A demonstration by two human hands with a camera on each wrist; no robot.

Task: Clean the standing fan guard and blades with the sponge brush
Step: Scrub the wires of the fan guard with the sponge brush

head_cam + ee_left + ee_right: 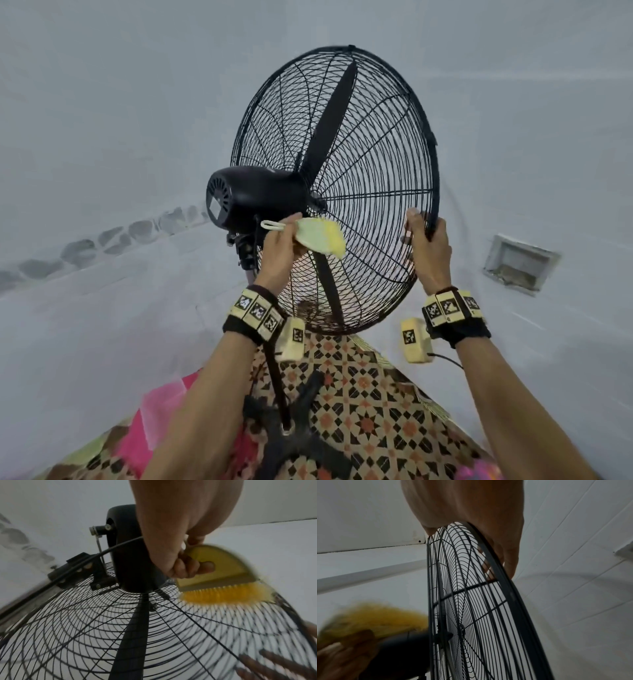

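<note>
A black standing fan fills the middle of the head view, its wire guard (376,144) facing right and its motor housing (253,195) toward me. A dark blade (329,120) shows through the wires. My left hand (279,246) grips a pale green brush with yellow bristles (323,236), and the bristles (223,595) lie against the rear guard just right of the motor. My right hand (428,240) curls round the guard's rim (505,574) at its right edge, fingers hooked over the front.
The fan's pole and cross base (291,442) stand on a patterned floor (376,394) between my arms. Pale tiled walls surround the fan, with a recessed box (520,263) in the right wall. Pink cloth (154,411) lies at lower left.
</note>
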